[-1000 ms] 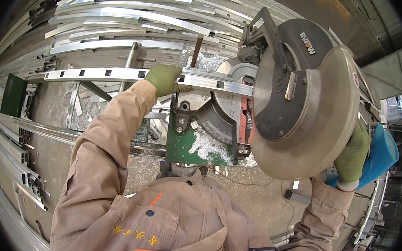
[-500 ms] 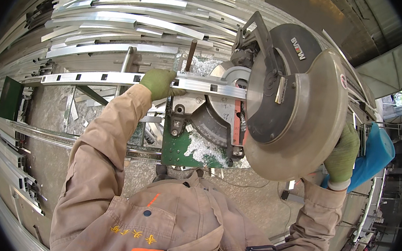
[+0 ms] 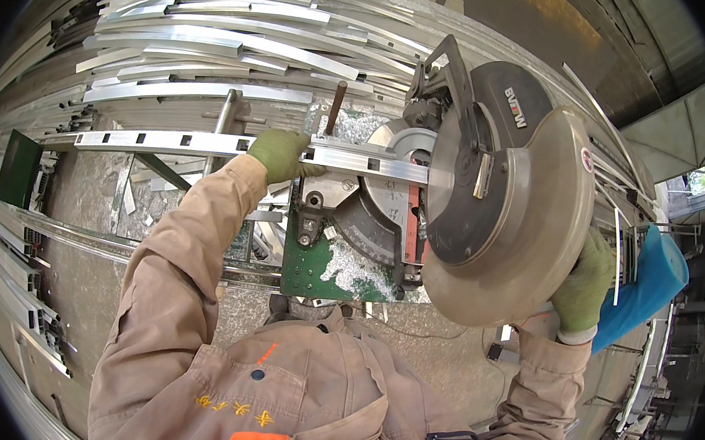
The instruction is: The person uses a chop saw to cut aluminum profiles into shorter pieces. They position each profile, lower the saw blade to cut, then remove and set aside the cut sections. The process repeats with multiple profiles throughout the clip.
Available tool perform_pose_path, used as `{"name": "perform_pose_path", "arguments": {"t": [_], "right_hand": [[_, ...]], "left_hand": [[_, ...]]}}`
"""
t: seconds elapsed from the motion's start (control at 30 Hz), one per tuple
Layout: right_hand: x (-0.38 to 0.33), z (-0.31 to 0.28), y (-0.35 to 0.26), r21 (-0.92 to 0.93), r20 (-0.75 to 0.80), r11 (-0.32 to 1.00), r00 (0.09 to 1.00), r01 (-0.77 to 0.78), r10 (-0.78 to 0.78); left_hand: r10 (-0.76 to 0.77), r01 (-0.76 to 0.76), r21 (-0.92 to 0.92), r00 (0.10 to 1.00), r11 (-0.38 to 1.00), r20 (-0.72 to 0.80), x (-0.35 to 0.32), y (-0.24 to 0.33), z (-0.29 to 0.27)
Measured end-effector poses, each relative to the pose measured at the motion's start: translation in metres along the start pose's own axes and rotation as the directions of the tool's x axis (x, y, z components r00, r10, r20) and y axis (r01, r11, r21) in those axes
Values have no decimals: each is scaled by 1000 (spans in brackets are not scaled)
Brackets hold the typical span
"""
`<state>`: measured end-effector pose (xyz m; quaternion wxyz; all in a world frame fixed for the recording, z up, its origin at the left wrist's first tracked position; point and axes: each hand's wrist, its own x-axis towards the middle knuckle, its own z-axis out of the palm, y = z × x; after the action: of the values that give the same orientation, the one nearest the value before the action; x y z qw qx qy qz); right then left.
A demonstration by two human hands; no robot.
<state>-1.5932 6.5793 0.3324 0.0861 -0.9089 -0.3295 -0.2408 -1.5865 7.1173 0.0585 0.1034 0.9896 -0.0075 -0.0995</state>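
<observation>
Stack of aluminium profiles [image 3: 218, 29]: long silvery bars, filling the 10 to 12 o'clock area.

Chop saw [image 3: 492, 182]: grey guard and round blade housing, 2 to 3 o'clock of centre, on a green base [image 3: 313, 271].

Slotted metal bar [image 3: 165, 141]: lies across the saw table, running toward 9 o'clock.

Right hand [image 3: 582, 280]: green glove, closed around the saw's handle at 3 o'clock.

Left hand [image 3: 281, 154]: green glove, fingers curled over the slotted bar, pressing it down.

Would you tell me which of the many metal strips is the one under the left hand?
The slotted strip lying alone across the saw table, pressed by the gloved left hand; the others sit piled behind.
</observation>
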Motion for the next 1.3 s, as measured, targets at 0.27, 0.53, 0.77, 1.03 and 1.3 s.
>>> {"name": "perform_pose_path", "arguments": {"t": [0.27,0.53,0.77,1.03,1.3], "right_hand": [[-15,6,-1,-28,-3,1000,1000,10,-10],[-31,16,-4,-20,-31,1000,1000,4,-5],[-43,27,0,-42,-28,999,999,24,-25],[-53,32,-2,-39,-44,998,998,45,-47],[-56,39,-10,-39,-90,998,995,48,-52]], "left_hand": [[-5,5,-3,1000,1000,13,-3,4,-7],[10,-10,8,1000,1000,3,0,1,-3],[-5,5,-14,1000,1000,26,-6,8,-13],[-7,7,7,999,1000,46,-4,5,-12],[2,-2,-3,1000,1000,0,-4,4,-8]]}}
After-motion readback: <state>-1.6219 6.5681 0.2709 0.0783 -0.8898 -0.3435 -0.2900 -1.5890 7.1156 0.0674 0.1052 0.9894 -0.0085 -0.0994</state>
